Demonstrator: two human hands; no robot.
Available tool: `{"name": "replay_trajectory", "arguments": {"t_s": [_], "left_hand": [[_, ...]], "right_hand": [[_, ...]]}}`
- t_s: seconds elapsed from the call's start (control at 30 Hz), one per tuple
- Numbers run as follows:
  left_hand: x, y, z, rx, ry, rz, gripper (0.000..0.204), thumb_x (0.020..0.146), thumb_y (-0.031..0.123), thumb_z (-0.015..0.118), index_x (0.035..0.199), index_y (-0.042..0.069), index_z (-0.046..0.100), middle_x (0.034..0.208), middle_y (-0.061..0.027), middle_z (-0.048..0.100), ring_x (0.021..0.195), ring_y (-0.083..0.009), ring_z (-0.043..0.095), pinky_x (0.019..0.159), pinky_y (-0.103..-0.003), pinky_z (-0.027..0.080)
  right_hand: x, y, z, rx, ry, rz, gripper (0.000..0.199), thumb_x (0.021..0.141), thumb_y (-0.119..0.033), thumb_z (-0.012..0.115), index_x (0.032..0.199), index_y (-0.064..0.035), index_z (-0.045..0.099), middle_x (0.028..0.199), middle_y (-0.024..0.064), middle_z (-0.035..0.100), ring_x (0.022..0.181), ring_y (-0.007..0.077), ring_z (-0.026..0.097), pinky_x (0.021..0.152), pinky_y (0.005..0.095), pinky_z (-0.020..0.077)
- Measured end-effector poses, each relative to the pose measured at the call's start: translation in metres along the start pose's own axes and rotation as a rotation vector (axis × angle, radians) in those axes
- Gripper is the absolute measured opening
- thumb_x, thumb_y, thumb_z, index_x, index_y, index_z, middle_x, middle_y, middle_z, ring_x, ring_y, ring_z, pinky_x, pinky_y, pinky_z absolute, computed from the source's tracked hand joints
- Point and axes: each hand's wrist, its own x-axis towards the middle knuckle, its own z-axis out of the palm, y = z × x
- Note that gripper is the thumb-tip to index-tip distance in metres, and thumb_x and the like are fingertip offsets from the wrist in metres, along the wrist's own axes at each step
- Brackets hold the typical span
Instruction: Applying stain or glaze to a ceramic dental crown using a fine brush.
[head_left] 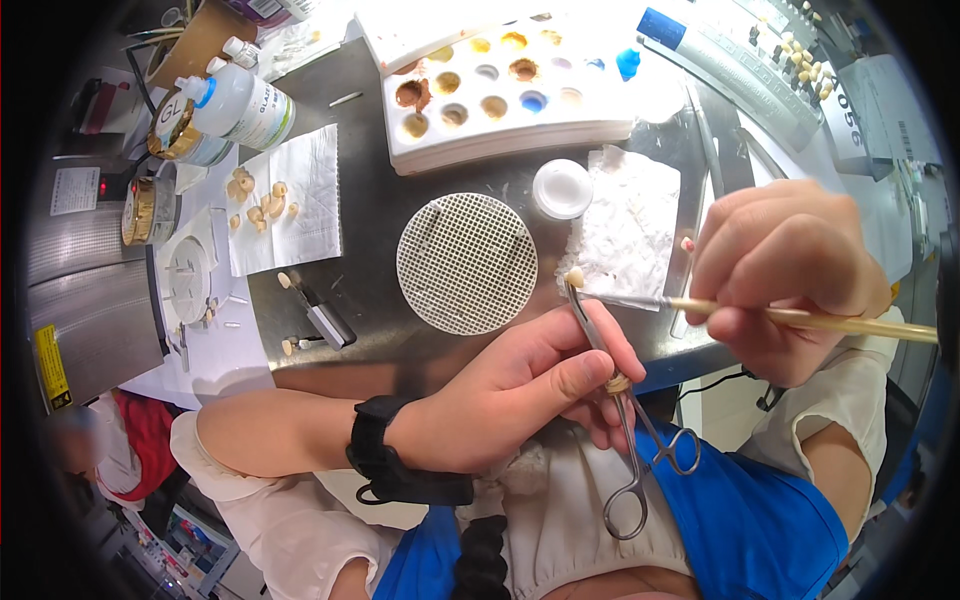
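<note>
Now, left fingers (580, 375): They are curled tight around a silver scissor-shaped clamp (592, 330), with the thumb pressed along it. Its two rings hang down past the palm.
Right fingers (745, 250): They are pinched together on a thin brush (820, 319), over to the right of the left fingers.
Little tooth (574, 277): It sits in the clamp's tip, just beyond the left fingers.
Brush tip (645, 299): It points left, toward the tooth, and is very near it. I cannot tell if they touch.
Doing it well: It looks like brush work on the tooth. A steady clamp and small, light strokes should help. Turning the clamp a bit would bring each side round to the brush. A hard poke might knock the tooth loose.
Fluffy tissue (625, 225): It lies just beyond the brush tip. It is probably a good spot to dab a brush that is too wet.
White pot (562, 190): It is beyond the left fingers, beside the fluffy tissue.
Round mesh plate (467, 263): It rests on the metal worktop (370, 190), ahead and left of the left fingers.
Paint tray (500, 150): It is farther out, past the pot, with brown, yellow and blue dabs.
Tooth bits (265, 205): They lie well out to the left of both hands' fingers, on a flat tissue (315, 200).
</note>
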Motion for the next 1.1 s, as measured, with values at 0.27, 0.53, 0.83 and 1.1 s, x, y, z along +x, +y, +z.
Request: {"name": "replay_trajectory", "arguments": {"t_s": [0.27, 0.53, 0.83, 1.1], "left_hand": [[0.000, 0.000, 0.000, 0.018, 0.000, 0.016, 0.027, 0.098, 0.028, 0.043, 0.104, 0.002, 0.046, 0.088, -0.0120, 0.059, 0.081, -0.0187, 0.062, 0.072, -0.029, 0.051], [0.000, -0.001, 0.000, 0.042, 0.001, 0.015, 0.026, 0.098, 0.027, 0.043, 0.104, 0.002, 0.047, 0.091, -0.0100, 0.056, 0.084, -0.0175, 0.061, 0.071, -0.028, 0.049], [0.000, -0.001, 0.000, 0.040, -0.010, 0.021, 0.025, 0.098, 0.026, 0.043, 0.104, 0.002, 0.048, 0.092, -0.0097, 0.055, 0.084, -0.0175, 0.060, 0.072, -0.028, 0.048], [0.001, -0.001, 0.000, 0.050, -0.016, 0.024, 0.025, 0.098, 0.026, 0.042, 0.104, 0.002, 0.048, 0.095, -0.0088, 0.053, 0.086, -0.0178, 0.060, 0.072, -0.028, 0.048]], "right_hand": [[-0.002, 0.002, 0.004, -0.011, 0.035, 0.000, 0.025, 0.083, -0.018, 0.068, 0.076, -0.0072, 0.047, 0.057, 0.0065, 0.057, 0.046, 0.0178, 0.054, 0.044, 0.0284, 0.0459], [-0.001, -0.001, -0.001, 0.085, -0.037, -0.002, 0.024, 0.084, -0.019, 0.067, 0.076, -0.0076, 0.047, 0.058, 0.0063, 0.058, 0.047, 0.0190, 0.055, 0.044, 0.0296, 0.0466], [-0.001, 0.004, 0.007, -0.001, 0.053, -0.020, 0.023, 0.085, -0.019, 0.065, 0.076, -0.0078, 0.047, 0.058, 0.0059, 0.058, 0.046, 0.0177, 0.055, 0.041, 0.0279, 0.0448], [0.000, -0.002, -0.003, 0.117, -0.061, 0.002, 0.023, 0.085, -0.018, 0.066, 0.077, -0.0078, 0.047, 0.059, 0.0057, 0.058, 0.045, 0.0176, 0.055, 0.041, 0.0275, 0.0445]]}}
